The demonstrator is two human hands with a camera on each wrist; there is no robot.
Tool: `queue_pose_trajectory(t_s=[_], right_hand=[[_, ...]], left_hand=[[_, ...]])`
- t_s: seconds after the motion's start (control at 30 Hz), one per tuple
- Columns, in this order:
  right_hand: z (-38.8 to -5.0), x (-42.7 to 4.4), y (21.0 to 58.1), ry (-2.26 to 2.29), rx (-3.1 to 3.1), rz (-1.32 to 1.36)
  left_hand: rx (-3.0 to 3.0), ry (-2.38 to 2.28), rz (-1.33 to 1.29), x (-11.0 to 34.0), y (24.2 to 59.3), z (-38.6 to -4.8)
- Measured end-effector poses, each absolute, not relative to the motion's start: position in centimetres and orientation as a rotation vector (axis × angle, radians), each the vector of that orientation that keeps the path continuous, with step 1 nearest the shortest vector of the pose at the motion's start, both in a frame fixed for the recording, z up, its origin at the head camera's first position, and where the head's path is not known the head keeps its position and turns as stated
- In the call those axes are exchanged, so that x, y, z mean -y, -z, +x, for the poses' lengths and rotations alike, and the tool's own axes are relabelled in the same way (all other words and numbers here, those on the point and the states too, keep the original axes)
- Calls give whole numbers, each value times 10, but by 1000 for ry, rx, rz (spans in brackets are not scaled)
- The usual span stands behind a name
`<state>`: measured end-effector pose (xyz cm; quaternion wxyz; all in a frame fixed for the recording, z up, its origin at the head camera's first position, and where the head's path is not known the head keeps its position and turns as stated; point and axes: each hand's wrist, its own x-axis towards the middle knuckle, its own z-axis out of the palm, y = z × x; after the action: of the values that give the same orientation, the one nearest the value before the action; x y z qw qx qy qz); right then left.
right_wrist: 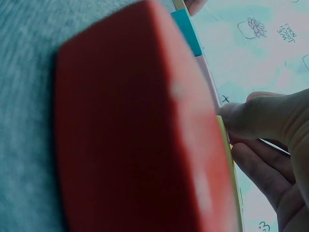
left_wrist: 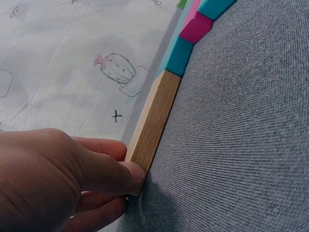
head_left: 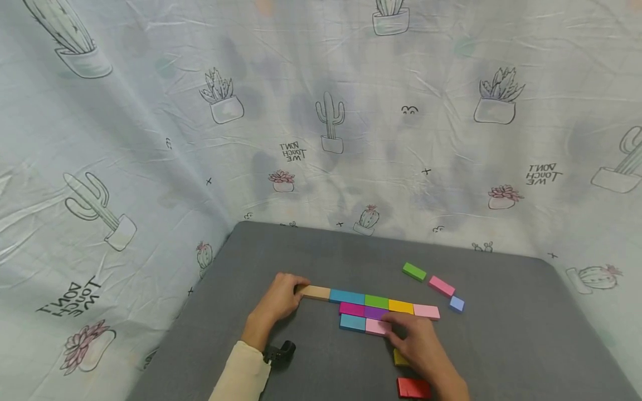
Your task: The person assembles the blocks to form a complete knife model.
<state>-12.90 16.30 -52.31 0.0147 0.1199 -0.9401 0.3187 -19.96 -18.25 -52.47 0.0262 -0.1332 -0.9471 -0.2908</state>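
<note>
14 blocks showing, 9 in three rows lying against each other. Far row is running 5 end to end, left to right: tan block, blue block, green block, yellow block, pale pink block. Middle row is showing 2: magenta block, purple block. Near row is showing 2: short blue block, short pink block.

Left hand: thumb and fingers are pinching the tan block's left end, gap just the block's thickness. Right hand: thumb and index are closing on the short pink block's right end; can't tell what the hand is hiding.

5 loose: yellow piece and red block are lying on the near side; lime block, rose block, blue cube are sitting far right. Grey table is carrying everything; printed cloth is hanging behind.
</note>
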Motion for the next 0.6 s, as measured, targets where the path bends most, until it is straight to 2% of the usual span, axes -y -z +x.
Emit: queue_pose_trajectory(t_s=[0.6], right_hand=[[-129,-157,519,-933,2904,414]], left_hand=[[2921,898,-435,184,521,-200]])
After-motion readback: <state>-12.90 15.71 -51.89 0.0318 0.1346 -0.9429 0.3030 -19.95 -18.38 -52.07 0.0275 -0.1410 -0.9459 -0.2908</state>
